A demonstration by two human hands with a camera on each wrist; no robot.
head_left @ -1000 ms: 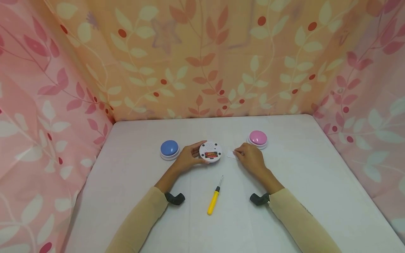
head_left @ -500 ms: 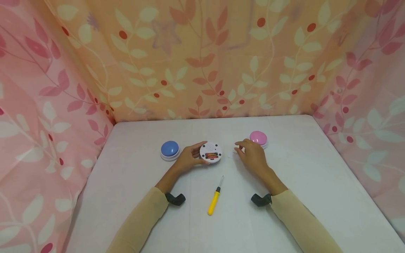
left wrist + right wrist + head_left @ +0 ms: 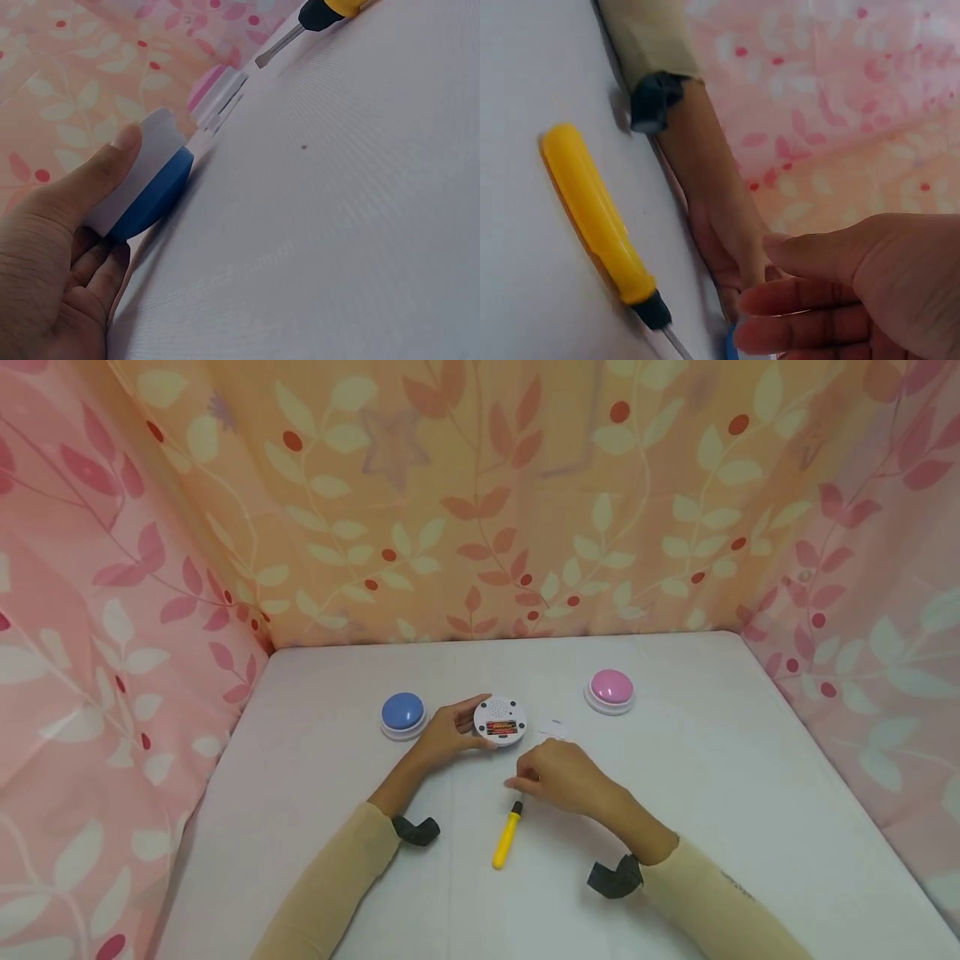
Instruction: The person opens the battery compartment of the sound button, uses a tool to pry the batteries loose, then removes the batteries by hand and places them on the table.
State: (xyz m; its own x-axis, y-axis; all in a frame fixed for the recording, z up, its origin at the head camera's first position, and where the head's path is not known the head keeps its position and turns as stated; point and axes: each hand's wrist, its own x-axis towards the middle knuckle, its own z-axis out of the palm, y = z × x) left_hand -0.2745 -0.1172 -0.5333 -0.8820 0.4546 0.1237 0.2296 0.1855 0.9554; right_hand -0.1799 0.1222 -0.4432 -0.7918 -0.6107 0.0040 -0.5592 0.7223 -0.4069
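Note:
My left hand (image 3: 444,732) grips the rim of a round buzzer button (image 3: 500,721). It is turned over: its white underside faces up with batteries showing, and the left wrist view shows its blue dome (image 3: 156,196) facing down. My right hand (image 3: 572,777) hovers over the shaft end of a yellow screwdriver (image 3: 506,841), hiding the tip in the head view. In the right wrist view its fingers (image 3: 802,300) are loosely bent with nothing between them, beside the screwdriver's handle (image 3: 592,210). A small white piece (image 3: 553,728), perhaps the battery cover, lies right of the buzzer button.
A blue-domed button (image 3: 402,713) stands upright to the left, close to my left hand. A pink-domed button (image 3: 611,690) stands at the back right. The table (image 3: 337,893) has a white cover, and patterned curtains (image 3: 480,527) hang behind and at both sides.
My right hand has released the small white piece, leaving it on the table. It has then come nearer and to the left, over the screwdriver. My left hand keeps holding the buzzer button in place.

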